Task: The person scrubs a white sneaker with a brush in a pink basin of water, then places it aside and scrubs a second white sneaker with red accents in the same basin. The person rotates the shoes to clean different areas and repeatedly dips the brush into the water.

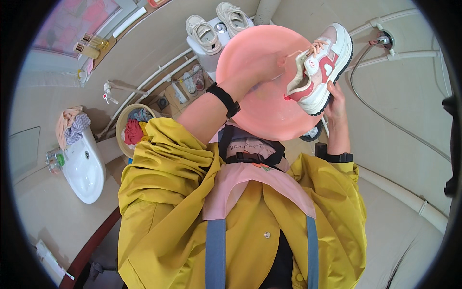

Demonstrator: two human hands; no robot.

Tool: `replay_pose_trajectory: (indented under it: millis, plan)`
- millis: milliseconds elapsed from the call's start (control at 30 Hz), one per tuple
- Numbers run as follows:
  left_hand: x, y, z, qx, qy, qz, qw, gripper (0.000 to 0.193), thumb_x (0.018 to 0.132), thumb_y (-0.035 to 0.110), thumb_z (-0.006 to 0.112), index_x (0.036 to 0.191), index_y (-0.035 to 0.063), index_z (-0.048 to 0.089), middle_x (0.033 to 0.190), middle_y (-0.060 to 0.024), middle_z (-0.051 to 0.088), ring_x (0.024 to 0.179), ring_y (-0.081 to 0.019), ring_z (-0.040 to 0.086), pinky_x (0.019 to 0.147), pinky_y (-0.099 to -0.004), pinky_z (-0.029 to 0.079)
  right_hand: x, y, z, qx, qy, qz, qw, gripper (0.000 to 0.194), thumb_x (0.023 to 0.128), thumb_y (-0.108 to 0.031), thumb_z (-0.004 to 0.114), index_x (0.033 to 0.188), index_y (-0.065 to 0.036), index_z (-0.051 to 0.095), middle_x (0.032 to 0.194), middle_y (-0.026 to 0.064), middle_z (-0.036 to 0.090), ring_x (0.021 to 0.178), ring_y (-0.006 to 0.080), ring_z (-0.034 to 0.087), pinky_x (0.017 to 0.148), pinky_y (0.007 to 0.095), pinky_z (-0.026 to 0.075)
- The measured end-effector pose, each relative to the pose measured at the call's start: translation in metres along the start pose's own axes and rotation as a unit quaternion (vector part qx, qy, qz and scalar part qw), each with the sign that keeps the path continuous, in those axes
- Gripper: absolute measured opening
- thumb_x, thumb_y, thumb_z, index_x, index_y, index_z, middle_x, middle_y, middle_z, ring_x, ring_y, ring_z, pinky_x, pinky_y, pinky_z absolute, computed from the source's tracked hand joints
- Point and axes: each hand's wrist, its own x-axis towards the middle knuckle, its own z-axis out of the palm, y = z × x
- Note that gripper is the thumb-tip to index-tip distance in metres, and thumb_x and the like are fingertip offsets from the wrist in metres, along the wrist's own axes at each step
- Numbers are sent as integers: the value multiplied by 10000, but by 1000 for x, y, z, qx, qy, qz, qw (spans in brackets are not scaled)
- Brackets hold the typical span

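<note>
In the head view, my right hand (336, 103) grips a white, pink and red sneaker (325, 72) by its dark-edged sole, above the right side of a large pink plastic basin (238, 112). The sneaker's opening faces left and its peach laces hang loose towards the basin. My left arm reaches across the basin. My left hand (276, 67) is low inside it, left of the sneaker; its fingers are blurred and partly hidden, so what they hold does not show. Black bands circle both arms.
White shoes (204, 35) rest on a toilet tank (202, 54) behind the basin. More shoes (193, 80) lie on the tiled floor. At left are a bucket of clothes (122, 119) and a washbasin (85, 177). A metal shower hose (375, 108) hangs along the right wall.
</note>
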Motion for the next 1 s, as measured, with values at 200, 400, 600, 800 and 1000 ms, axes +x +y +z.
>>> replay_pose_trajectory:
  millis: [200, 400, 600, 800, 1000]
  plan:
    - [-9, 10, -5, -18, -78, -90, 993, 232, 838, 210, 568, 971, 32, 632, 831, -124, 662, 735, -221, 627, 669, -359, 477, 3, 9, -8, 43, 12, 7, 999, 613, 869, -149, 532, 1378, 14, 234, 1352, 164, 382, 1235, 278, 414, 1032, 408, 340]
    - [-18, 40, -27, -228, 5, -110, 967, 204, 869, 211, 563, 893, 18, 624, 778, -63, 641, 766, -126, 624, 666, -277, 477, 9, 20, -13, 77, 14, 5, 997, 571, 875, -152, 523, 1362, -6, 266, 1329, 145, 415, 1217, 270, 433, 1025, 400, 354]
    - [-21, 72, -32, -385, -98, -114, 911, 152, 860, 110, 515, 915, -4, 600, 797, -61, 645, 731, -122, 631, 603, -225, 470, 10, 26, -2, 75, 37, -36, 996, 548, 883, -185, 515, 1347, 16, 306, 1317, 147, 442, 1222, 267, 436, 1027, 393, 357]
    - [-5, 83, -34, -282, -166, -194, 925, 119, 778, 31, 590, 890, -3, 605, 751, -54, 586, 544, -121, 549, 478, -242, 449, 13, 16, 11, 50, 27, 31, 998, 713, 835, -223, 574, 1395, 31, 211, 1371, 133, 379, 1266, 267, 383, 1056, 384, 304]
    - [-5, 72, -22, -338, -127, -272, 892, 68, 833, 17, 522, 818, 65, 567, 643, 9, 555, 481, -62, 508, 434, -212, 385, 15, 9, 23, 24, -23, -26, 999, 696, 819, -177, 564, 1389, 25, 219, 1371, 136, 366, 1264, 265, 372, 1049, 388, 304]
